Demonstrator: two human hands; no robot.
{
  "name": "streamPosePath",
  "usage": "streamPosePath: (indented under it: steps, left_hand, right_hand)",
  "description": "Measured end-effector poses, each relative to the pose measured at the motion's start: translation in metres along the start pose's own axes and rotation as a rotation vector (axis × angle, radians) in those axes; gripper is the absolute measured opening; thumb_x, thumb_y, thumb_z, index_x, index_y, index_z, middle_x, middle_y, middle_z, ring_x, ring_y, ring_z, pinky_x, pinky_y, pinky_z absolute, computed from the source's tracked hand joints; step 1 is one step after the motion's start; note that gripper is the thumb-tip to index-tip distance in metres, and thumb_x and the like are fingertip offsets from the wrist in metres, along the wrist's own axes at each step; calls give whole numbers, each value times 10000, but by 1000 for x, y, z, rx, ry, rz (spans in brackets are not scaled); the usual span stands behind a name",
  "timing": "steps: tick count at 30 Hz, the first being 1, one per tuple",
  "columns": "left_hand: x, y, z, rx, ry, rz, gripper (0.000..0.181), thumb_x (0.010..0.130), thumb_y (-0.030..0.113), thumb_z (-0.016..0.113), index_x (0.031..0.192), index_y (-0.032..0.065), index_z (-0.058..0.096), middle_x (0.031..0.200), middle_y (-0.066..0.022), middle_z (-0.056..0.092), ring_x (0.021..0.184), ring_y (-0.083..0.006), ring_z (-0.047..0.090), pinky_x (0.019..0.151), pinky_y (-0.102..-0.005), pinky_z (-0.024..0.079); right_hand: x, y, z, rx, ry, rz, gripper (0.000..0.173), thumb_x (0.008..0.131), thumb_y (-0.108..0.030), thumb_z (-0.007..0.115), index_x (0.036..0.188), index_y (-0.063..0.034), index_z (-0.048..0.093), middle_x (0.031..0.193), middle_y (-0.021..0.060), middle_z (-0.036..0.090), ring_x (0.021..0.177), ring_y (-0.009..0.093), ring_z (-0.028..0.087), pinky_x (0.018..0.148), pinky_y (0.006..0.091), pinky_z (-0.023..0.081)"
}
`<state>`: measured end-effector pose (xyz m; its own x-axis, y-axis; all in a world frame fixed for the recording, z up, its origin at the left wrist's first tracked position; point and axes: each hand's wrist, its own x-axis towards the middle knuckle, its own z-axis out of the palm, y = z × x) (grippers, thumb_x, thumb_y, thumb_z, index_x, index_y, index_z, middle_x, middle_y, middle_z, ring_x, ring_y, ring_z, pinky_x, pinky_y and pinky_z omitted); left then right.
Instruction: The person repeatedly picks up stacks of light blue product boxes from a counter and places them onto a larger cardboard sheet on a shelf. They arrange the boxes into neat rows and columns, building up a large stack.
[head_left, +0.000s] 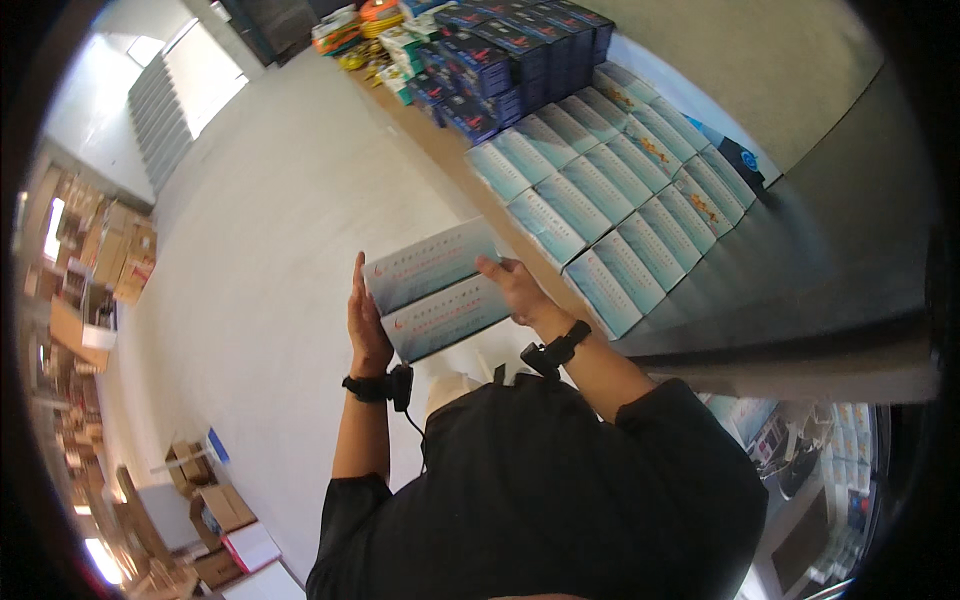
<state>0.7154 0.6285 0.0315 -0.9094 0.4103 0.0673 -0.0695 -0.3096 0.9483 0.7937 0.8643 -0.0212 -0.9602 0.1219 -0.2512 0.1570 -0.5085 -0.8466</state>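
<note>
Two long pale blue-white cartons (442, 292) lie side by side between my hands, held up in front of my body above the floor. Their faces bear red and dark printing. My left hand (367, 322) presses flat along their left ends, fingers pointing away from me. Around the right ends curls my right hand (519, 291), its thumb on the upper faces and its other fingers partly hidden. To the right, rows of similar pale cartons (600, 202) cover part of a table, close beyond my right hand.
Dark blue boxes (495, 67) are stacked behind the pale rows, with orange and yellow coiled hoses (381, 19) farther off. The brown table edge (442, 150) runs along my right side. Opened cardboard boxes (221, 510) stand on the floor (262, 247) at lower left.
</note>
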Motion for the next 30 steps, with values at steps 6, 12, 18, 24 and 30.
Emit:
streamPosePath:
  steps: [6, 12, 18, 24, 30]
  left_hand:
    - [174, -61, 58, -402, -228, -389, 703, 957, 554, 399, 1549, 220, 220, 1350, -130, 477, 1201, -355, 523, 1001, -531, 434]
    - [297, -158, 154, -388, -593, -534, 815, 953, 535, 488, 1569, 196, 78, 1514, -184, 303, 1310, -415, 440, 1057, -577, 395]
    - [379, -188, 225, -420, -681, -781, 792, 994, 365, 514, 1553, 214, -27, 1510, -165, 291, 1325, -407, 425, 1102, -546, 380]
    - [406, -209, 229, -461, -651, -752, 803, 978, 317, 561, 1542, 256, -6, 1528, -119, 197, 1342, -371, 415, 1136, -536, 341]
    - [414, -234, 248, -501, -709, -867, 952, 956, 254, 571, 1531, 249, -188, 1592, -104, 51, 1409, -342, 318, 1160, -512, 276]
  right_hand:
    - [79, -58, -108, 315, 452, -194, 603, 882, -492, 654, 1199, 19, 604, 1123, 104, 634, 984, 211, 610, 826, 340, 485]
    - [147, -130, -176, 354, 908, -295, 843, 852, -633, 614, 1461, -88, 406, 1495, 153, 402, 1393, 359, 328, 1102, 651, 128]
    - [213, -175, -224, 316, 1204, -342, 592, 893, -463, 665, 1265, -9, 582, 1253, 129, 599, 1137, 253, 544, 956, 410, 392]
    - [268, -196, -240, 395, 1158, -237, 642, 879, -509, 653, 1293, -25, 574, 1305, 153, 582, 1224, 284, 502, 1060, 466, 317]
    - [273, -190, -271, 344, 1228, -70, 758, 853, -582, 631, 1398, -76, 482, 1448, 156, 458, 1360, 367, 344, 1077, 629, 130]
